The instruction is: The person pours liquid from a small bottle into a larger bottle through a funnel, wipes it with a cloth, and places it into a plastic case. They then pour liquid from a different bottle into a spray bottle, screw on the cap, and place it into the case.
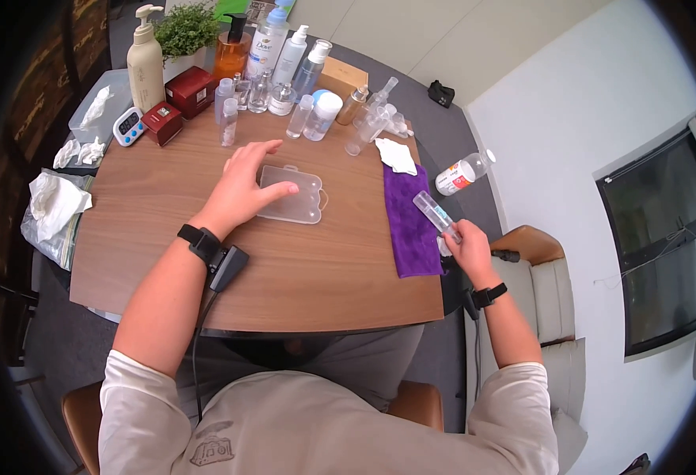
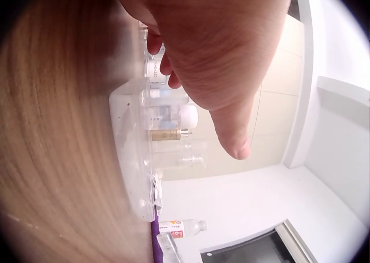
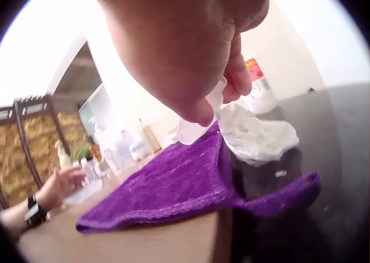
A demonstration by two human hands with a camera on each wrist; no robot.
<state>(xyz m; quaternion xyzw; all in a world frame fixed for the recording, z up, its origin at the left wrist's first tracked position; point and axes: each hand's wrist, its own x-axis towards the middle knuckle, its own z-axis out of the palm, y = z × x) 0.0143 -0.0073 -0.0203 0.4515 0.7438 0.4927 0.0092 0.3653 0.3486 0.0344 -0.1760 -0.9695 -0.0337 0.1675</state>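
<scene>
My left hand is over the left part of a clear plastic case, fingers loosely spread and the thumb held apart. In the left wrist view the case lies on the wood with the thumb well away from it. My right hand pinches the near end of a clear cylindrical bottle with a small blue-green label. It holds this bottle tilted over a purple towel at the table's right edge. White crumpled tissue shows below the right fingers in the right wrist view.
Several pump bottles, clear bottles and dark red boxes line the table's back. A labelled bottle stands beyond the towel, near folded white tissue. At left are a timer and a plastic bag with tissue.
</scene>
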